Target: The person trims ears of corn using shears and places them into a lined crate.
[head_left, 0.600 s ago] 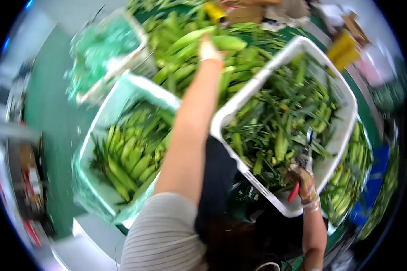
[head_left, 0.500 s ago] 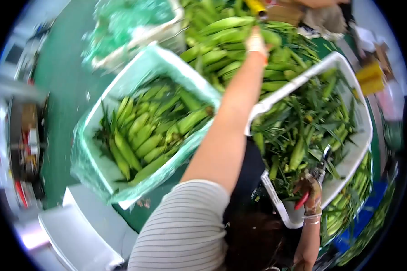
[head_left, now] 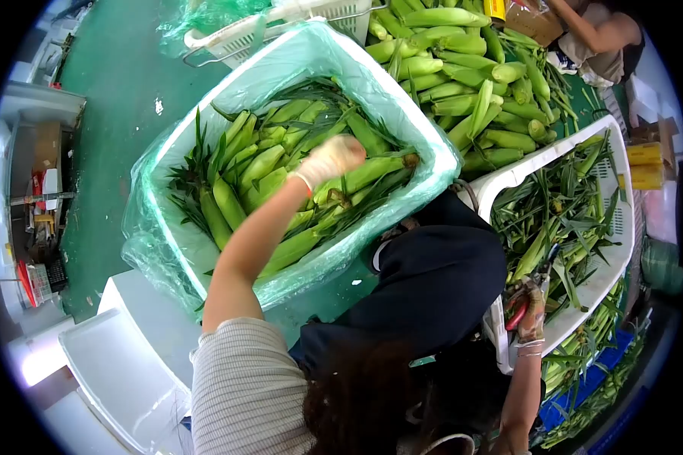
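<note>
My left hand (head_left: 330, 161), in a pale glove, is over the ears of corn (head_left: 262, 171) in a box with a green plastic liner (head_left: 425, 125). Its fingers look curled into a closed shape. They are slightly blurred, and whatever might be inside them is hidden. A stained glove covers my right hand (head_left: 533, 312), which is closed around red-handled pruning shears (head_left: 517, 314). The metal end of the shears points up over a white crate (head_left: 618, 220) filled with green husks and leaves (head_left: 542, 227).
Unpacked ears of corn (head_left: 463, 76) lie heaped beyond the two containers. Another white basket (head_left: 326, 17) with green plastic stands at the back. At upper right is another person's arm (head_left: 596, 30). A white stool-like piece (head_left: 118, 356) stands at lower left, and more husks (head_left: 584, 341) lie at right.
My left hand has come back from the corn heap to above the lined box. My right hand keeps hold of the shears over the crate. The camera view has shifted.
</note>
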### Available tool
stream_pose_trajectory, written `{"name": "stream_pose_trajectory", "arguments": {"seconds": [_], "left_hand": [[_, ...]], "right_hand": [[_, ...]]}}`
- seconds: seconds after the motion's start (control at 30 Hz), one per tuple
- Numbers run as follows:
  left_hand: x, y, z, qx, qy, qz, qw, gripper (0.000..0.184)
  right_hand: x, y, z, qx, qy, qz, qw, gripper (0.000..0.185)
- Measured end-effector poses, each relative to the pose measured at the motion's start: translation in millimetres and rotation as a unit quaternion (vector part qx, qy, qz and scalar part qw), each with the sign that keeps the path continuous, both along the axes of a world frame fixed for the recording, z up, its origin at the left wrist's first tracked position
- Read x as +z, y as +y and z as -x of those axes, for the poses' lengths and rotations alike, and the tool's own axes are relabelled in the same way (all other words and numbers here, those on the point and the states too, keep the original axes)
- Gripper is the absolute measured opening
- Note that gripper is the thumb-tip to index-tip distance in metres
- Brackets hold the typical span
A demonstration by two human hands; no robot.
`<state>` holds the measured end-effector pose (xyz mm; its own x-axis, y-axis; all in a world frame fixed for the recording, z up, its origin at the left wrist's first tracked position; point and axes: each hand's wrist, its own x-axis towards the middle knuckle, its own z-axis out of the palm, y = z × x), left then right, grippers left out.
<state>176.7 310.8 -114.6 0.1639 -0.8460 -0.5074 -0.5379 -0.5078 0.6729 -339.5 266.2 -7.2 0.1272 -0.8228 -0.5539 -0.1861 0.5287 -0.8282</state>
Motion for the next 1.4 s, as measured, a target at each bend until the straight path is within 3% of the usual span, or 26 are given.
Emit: {"name": "stream_pose_trajectory", "arguments": {"seconds": [0.03, 0.07, 0.1, 0.17, 0.2, 0.23, 0.37, 0.4, 0.47, 0.5, 0.57, 0.6, 0.73, 0.77, 0.83, 0.87, 0.9, 1.03, 1.07, 1.1, 1.17, 1.2, 1.23, 1.3, 1.33, 1.4], "left_hand": [[-57.6, -0.4, 13.3, -0.006, -0.041, -0.015, 0.999, 0.047], [-19.6, 7.3, 35.1, 0.027, -0.038, 0.032, 0.998, 0.050], [-5.4, -2.3, 48.4, -0.022, -0.115, -0.019, 0.993, 0.057], [-42.0, -8.7, 57.4, -0.057, -0.173, 0.009, 0.983, 0.061], [-44.0, -23.1, 56.0, -0.003, -0.102, -0.083, 0.991, 0.067], [-35.7, -23.3, 49.6, -0.005, -0.121, -0.041, 0.992, 0.068], [24.9, -14.0, 23.1, 0.139, -0.111, 0.177, 0.968, 0.056], [-4.1, -24.4, -18.3, 0.185, -0.032, 0.240, 0.953, 0.049], [32.4, -45.9, -34.6, 0.230, 0.001, 0.342, 0.911, 0.039], [114.6, -51.0, -13.0, 0.228, -0.046, 0.388, 0.892, 0.036], [177.3, -82.4, 20.9, 0.361, 0.170, 0.451, 0.798, 0.033], [212.5, -94.1, 52.5, 0.394, 0.333, 0.435, 0.738, 0.030], [258.2, -138.7, 155.7, 0.401, 0.505, 0.402, 0.650, 0.036], [268.1, -141.5, 181.8, 0.412, 0.492, 0.375, 0.670, 0.036], [272.8, -145.1, 227.0, 0.399, 0.487, 0.359, 0.689, 0.036], [275.2, -142.7, 247.2, 0.407, 0.477, 0.323, 0.709, 0.038], [242.8, -158.1, 247.3, 0.359, 0.419, 0.361, 0.751, 0.040], [245.8, -141.9, 290.8, 0.373, 0.404, 0.275, 0.789, 0.045], [242.2, -142.0, 296.9, 0.397, 0.373, 0.244, 0.803, 0.047], [243.7, -140.1, 304.2, 0.393, 0.373, 0.241, 0.805, 0.047], [246.4, -136.4, 316.6, 0.409, 0.333, 0.303, 0.793, 0.058], [250.3, -139.3, 315.9, 0.405, 0.319, 0.287, 0.807, 0.057], [249.5, -143.6, 313.9, 0.401, 0.319, 0.284, 0.810, 0.057], [247.0, -152.8, 307.7, 0.320, 0.383, 0.327, 0.803, 0.053], [244.9, -156.6, 306.3, 0.259, 0.380, 0.339, 0.821, 0.043], [238.8, -159.3, 313.7, 0.202, 0.394, 0.326, 0.835, 0.039]], "right_hand": [[2.5, -0.1, -7.9, 0.013, 0.005, -0.015, 1.000, 0.033], [-0.4, 1.3, -6.1, -0.005, -0.026, -0.030, 0.999, 0.033], [-2.5, 4.5, -0.3, -0.006, -0.024, -0.026, 0.999, 0.033], [-2.8, 9.4, 12.6, 0.074, 0.019, 0.061, 0.995, 0.035], [7.8, 12.2, 14.0, 0.072, 0.015, 0.048, 0.996, 0.036], [27.1, 19.3, 3.0, 0.006, 0.023, 0.019, 1.000, 0.033], [56.0, 35.2, 24.8, 0.086, 0.229, 0.090, 0.965, 0.036], [65.2, 41.7, 22.1, 0.110, 0.247, 0.122, 0.955, 0.039], [84.4, 49.7, 10.0, 0.172, 0.322, 0.152, 0.919, 0.054], [73.5, 56.8, 11.8, 0.160, 0.323, 0.205, 0.910, 0.068], [111.4, 58.1, -35.7, 0.216, 0.366, 0.255, 0.868, 0.079], [125.2, 53.2, -50.5, 0.259, 0.310, 0.259, 0.877, 0.080], [111.2, 46.4, -80.4, 0.187, 0.262, 0.288, 0.902, 0.074], [118.9, 39.3, -84.2, 0.157, 0.228, 0.212, 0.937, 0.075], [108.4, 32.1, -79.9, 0.072, 0.192, 0.295, 0.933, 0.079], [108.6, 29.2, -73.5, 0.053, 0.187, 0.298, 0.935, 0.082], [112.1, 24.4, -68.0, 0.036, 0.182, 0.300, 0.936, 0.085], [114.2, 13.3, -48.8, -0.063, 0.144, 0.295, 0.943, 0.087], [111.2, 11.6, -46.5, -0.093, 0.140, 0.294, 0.941, 0.053], [108.9, 9.9, -41.7, -0.094, 0.119, 0.296, 0.943, 0.039], [105.5, 12.8, -31.9, -0.104, -0.046, 0.182, 0.977, 0.026], [97.1, 17.0, -26.2, -0.123, -0.048, 0.163, 0.978, 0.018], [80.6, 16.8, -14.8, -0.109, -0.012, 0.152, 0.982, 0.023], [72.4, 22.6, 8.7, -0.143, -0.146, 0.031, 0.978, 0.021], [80.2, 27.9, 15.8, -0.159, -0.245, 0.032, 0.956, 0.020], [87.5, 21.3, 24.8, -0.118, -0.139, 0.129, 0.975, 0.030]]}}
